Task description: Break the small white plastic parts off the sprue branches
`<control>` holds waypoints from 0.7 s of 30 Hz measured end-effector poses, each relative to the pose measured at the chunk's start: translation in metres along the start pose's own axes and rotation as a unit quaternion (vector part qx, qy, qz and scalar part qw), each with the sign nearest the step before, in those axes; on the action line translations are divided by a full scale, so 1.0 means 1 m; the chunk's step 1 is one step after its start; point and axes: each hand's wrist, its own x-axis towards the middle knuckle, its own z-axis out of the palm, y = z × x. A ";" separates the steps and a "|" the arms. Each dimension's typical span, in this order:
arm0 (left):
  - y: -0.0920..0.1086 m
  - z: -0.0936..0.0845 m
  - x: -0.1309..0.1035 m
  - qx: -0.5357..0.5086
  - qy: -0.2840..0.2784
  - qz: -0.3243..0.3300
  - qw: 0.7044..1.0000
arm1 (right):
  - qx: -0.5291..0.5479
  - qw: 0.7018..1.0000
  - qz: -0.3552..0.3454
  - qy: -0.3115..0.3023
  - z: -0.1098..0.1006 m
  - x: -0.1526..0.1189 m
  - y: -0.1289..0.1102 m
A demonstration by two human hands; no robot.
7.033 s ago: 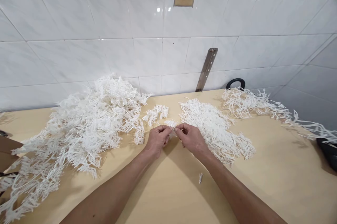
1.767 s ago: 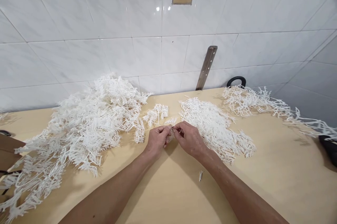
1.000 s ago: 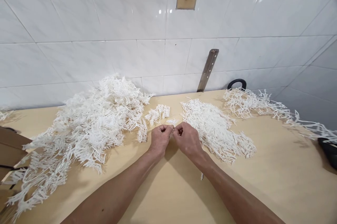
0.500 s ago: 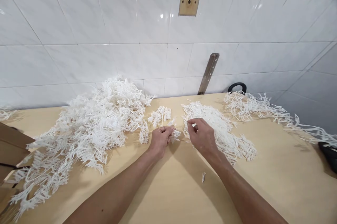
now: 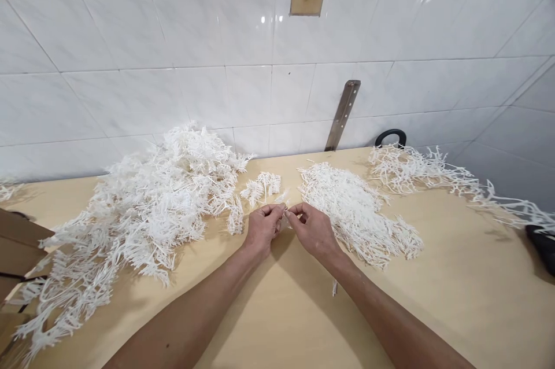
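My left hand (image 5: pixel 262 228) pinches a small white branched plastic piece (image 5: pixel 284 220), mostly hidden by the fingers. Against it, my right hand (image 5: pixel 313 230) has thumb and forefinger pressed together at the piece's edge, the fingertips of both hands nearly touching. A tall heap of white branched pieces (image 5: pixel 173 195) spreads to the left. Behind my left hand lies a small cluster of the same pieces (image 5: pixel 261 187). Right of my right hand is a flatter pile of thin white sticks (image 5: pixel 355 213). One tiny bit (image 5: pixel 335 287) lies beside my right forearm.
White branching strips (image 5: pixel 416 172) stretch along the back right of the wooden table (image 5: pixel 277 323), near a black ring-shaped handle (image 5: pixel 391 138). A black object (image 5: pixel 541 247) sits at the right edge, a cardboard box (image 5: pixel 19 242) at the left. A metal bracket (image 5: pixel 342 115) leans on the tiled wall.
My right hand has moved left from the edge of the stick pile to meet my left hand at the piece. The view has tilted slightly downward.
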 end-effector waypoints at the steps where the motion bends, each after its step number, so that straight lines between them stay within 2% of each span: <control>1: 0.000 0.000 0.000 -0.001 0.000 0.001 1.000 | 0.005 1.000 -0.004 -0.001 0.000 0.000 0.000; 13: 0.001 0.000 -0.001 0.010 0.006 -0.008 1.000 | 0.003 1.000 -0.005 -0.011 0.002 -0.001 0.000; 15: 0.002 -0.001 -0.002 0.012 0.000 -0.011 1.000 | 0.001 0.999 -0.034 -0.003 0.003 -0.002 0.002; 21: 0.003 -0.005 0.003 0.004 -0.027 -0.021 0.999 | -0.016 0.984 -0.178 0.020 0.006 -0.003 0.004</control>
